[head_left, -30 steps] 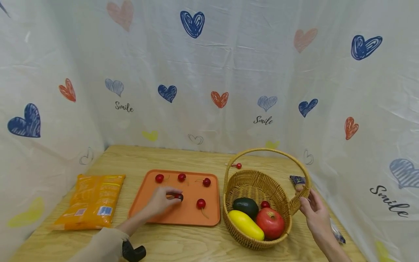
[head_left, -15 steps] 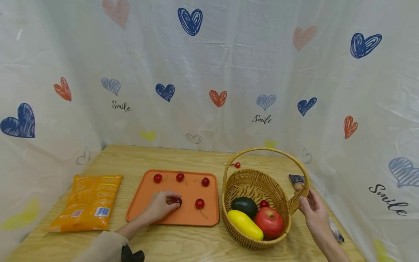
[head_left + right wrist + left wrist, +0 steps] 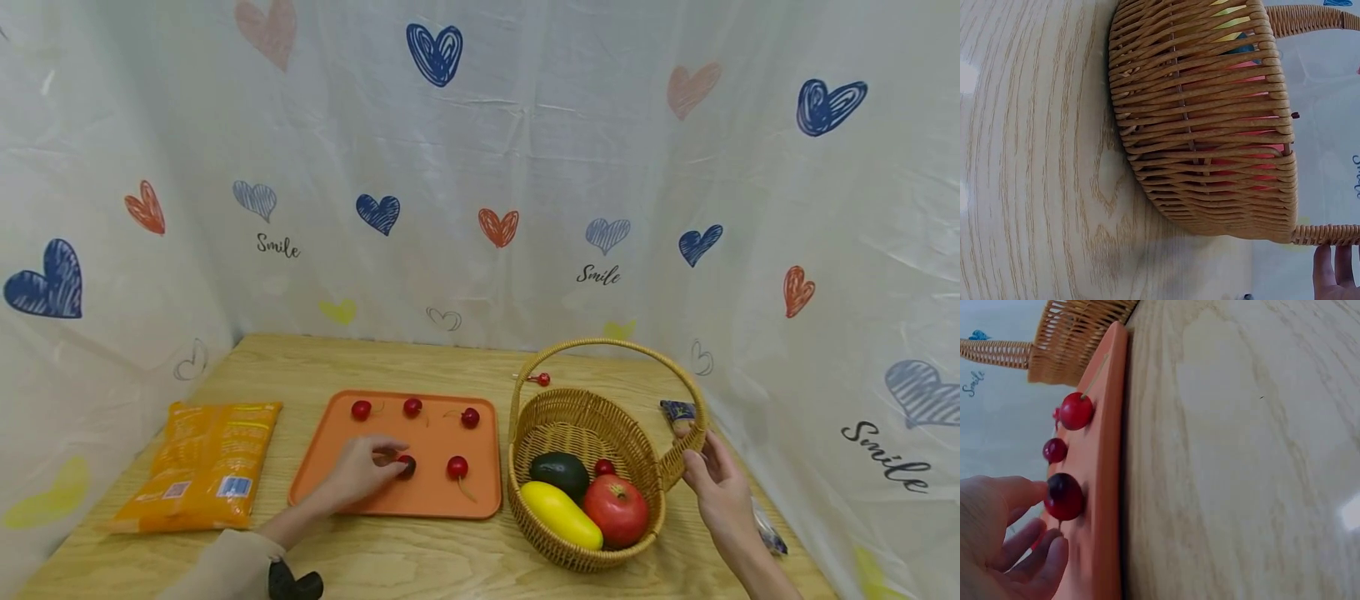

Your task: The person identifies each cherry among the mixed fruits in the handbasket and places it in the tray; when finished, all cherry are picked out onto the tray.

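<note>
My left hand (image 3: 358, 473) is over the orange tray (image 3: 435, 500), its thumb and fingers spread around a dark-sided red cherry (image 3: 407, 467). In the left wrist view that cherry (image 3: 1064, 496) sits on the tray, the thumb tip touching or almost touching it and the other fingers apart from it. Several more cherries, one of them a stemmed cherry (image 3: 457, 467), lie on the tray. At the right, my right hand (image 3: 723, 496) grips the lower right end of the handle of a wicker basket (image 3: 528, 533). Only its fingertips (image 3: 1335, 269) show in the right wrist view.
The basket holds a pomegranate (image 3: 616, 510), a yellow mango-like fruit (image 3: 561, 515), a dark green avocado (image 3: 560, 475) and a small cherry (image 3: 604, 467). An orange packet (image 3: 198, 462) lies left, a red lollipop (image 3: 543, 379) behind the basket, a blue wrapper (image 3: 678, 410) at right.
My left hand has drawn slightly left, its fingers loosening from the dark-sided cherry, which now lies on the tray. The right hand stays on the basket handle.
</note>
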